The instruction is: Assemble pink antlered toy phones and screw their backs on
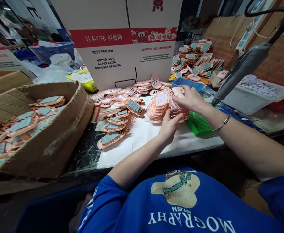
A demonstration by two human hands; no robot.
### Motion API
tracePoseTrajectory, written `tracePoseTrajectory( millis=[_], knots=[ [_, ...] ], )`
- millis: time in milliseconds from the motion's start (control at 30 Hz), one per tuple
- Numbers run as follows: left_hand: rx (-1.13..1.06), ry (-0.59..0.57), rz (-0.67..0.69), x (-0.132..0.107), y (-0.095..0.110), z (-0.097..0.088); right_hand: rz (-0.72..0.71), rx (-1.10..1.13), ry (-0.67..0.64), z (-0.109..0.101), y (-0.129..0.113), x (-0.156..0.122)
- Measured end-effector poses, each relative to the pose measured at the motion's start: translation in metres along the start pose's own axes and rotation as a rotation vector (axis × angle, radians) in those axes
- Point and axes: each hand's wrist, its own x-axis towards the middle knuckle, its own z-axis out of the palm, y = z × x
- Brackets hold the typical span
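Observation:
My left hand cups the near side of a stack of pink plastic shells on the white work surface, fingers curled against it. My right hand rests on top of the same stack, fingers pinched on a pink shell. A second neat stack of pink keypad shells stands just left of my hands. Loose pink pieces with teal circuit boards lie scattered further left.
A worn cardboard box of pink-and-teal pieces sits at left. A green mesh tray and blue tray lie by my right wrist. A large printed carton stands behind. A hanging power tool and white bin are at right.

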Motion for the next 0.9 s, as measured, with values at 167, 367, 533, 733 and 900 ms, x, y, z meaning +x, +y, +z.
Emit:
tracePoseTrajectory(
  millis=[167, 367, 533, 733, 900],
  knots=[
    [0.012, -0.03, -0.003, 0.0, -0.002, -0.002, -0.006, -0.057, 0.009, 0.005, -0.007, 0.0],
    [-0.021, 0.055, 0.004, -0.004, 0.006, -0.007, -0.045, -0.032, 0.073, -0.003, -0.013, -0.005],
    [-0.246, 0.121, 0.03, -0.02, 0.022, -0.008, -0.305, 0.149, 0.116, -0.023, -0.032, -0.05],
    [-0.465, 0.007, 0.081, -0.047, 0.014, 0.0, -0.536, 0.402, 0.085, 0.008, -0.032, -0.121],
    [-0.46, 0.024, 0.022, -0.052, -0.004, -0.007, -0.58, 0.487, 0.115, 0.039, -0.011, -0.13]
  ],
)
